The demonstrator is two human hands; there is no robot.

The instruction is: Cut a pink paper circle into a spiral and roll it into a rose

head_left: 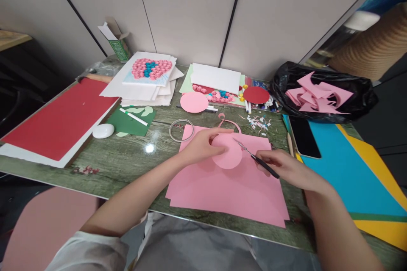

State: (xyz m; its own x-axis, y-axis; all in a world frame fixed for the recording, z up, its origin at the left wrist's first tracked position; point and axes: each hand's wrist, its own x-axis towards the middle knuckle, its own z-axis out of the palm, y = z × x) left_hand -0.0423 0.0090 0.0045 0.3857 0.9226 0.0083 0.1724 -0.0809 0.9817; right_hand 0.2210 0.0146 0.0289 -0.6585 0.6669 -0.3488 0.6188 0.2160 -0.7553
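Observation:
My left hand (210, 142) pinches a pink paper circle (230, 156) between thumb and fingers, above a stack of pink paper sheets (222, 190). In my right hand (280, 163) is a pair of scissors (260, 161), its blades pointing left at the circle's upper right edge. A thin curled pink paper strip (233, 123) trails behind the circle. To the left of the stack lies a roll of tape (171, 131). Farther back rest another pink circle (194, 102) and a red circle (256, 95).
Red sheets (60, 118), a white oval object (103, 131) and green paper (133, 125) lie at left. A card with paper roses (152, 70) tops white sheets behind. At right are a phone (305, 136), blue paper (343, 169) and a black bag (365, 93) with pink scraps.

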